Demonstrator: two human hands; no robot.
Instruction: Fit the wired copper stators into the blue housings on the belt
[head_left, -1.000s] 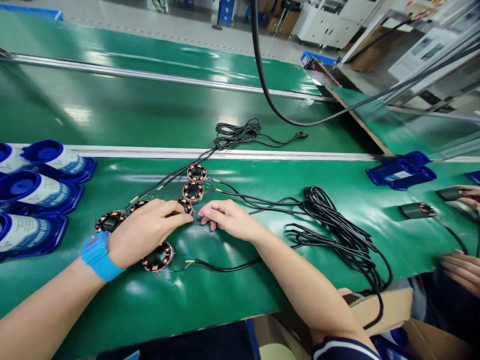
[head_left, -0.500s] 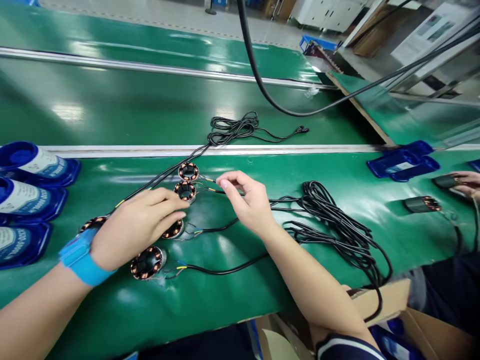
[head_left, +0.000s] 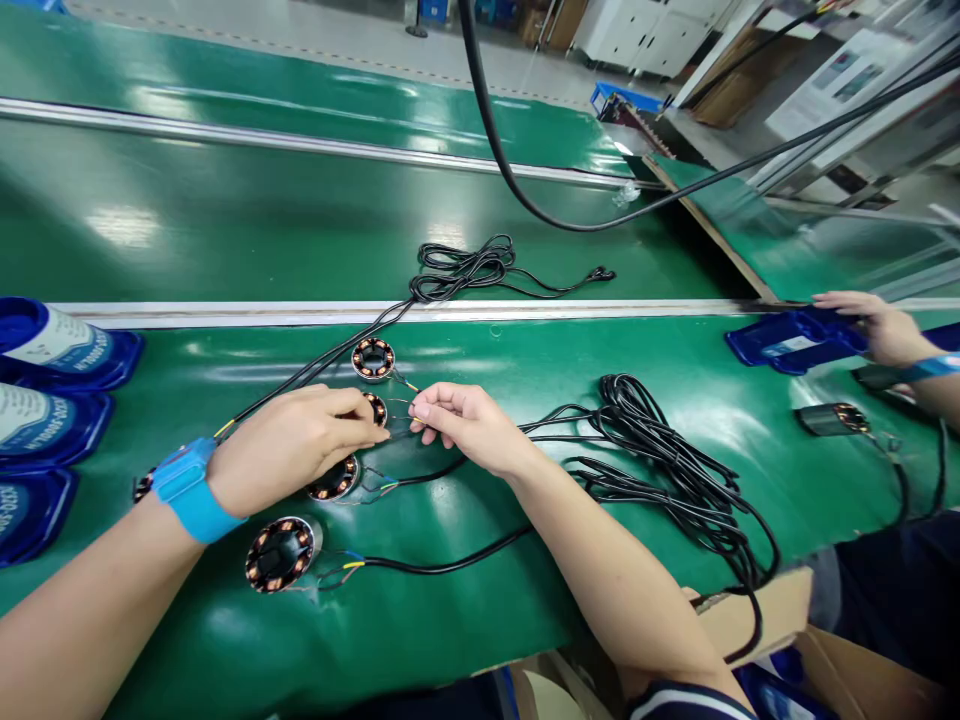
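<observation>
Several round copper-wound stator coils lie in a row on the green belt (head_left: pixel 525 620), each with a black cable. My left hand (head_left: pixel 296 445), with a blue wrist strap (head_left: pixel 187 490), is closed over one coil (head_left: pixel 375 407) in the middle of the row. My right hand (head_left: pixel 465 425) pinches the thin wires of that coil just to its right. Another coil (head_left: pixel 373 358) lies just beyond, one (head_left: pixel 334 480) sits under my left fingers, and one (head_left: pixel 279 553) lies nearest me.
A bundle of black cable (head_left: pixel 667 465) lies right of my right arm, another bundle (head_left: pixel 465 265) on the far belt. Blue trays with white cylinders (head_left: pixel 45 350) line the left edge. At the right, another person's hand (head_left: pixel 877 325) touches a blue tray (head_left: pixel 795 340); a dark motor part (head_left: pixel 832 418) lies nearby.
My right hand came back down from the farther wires and now pinches the wires beside my left fingers. At the right, the other person's hand has reached to the blue tray.
</observation>
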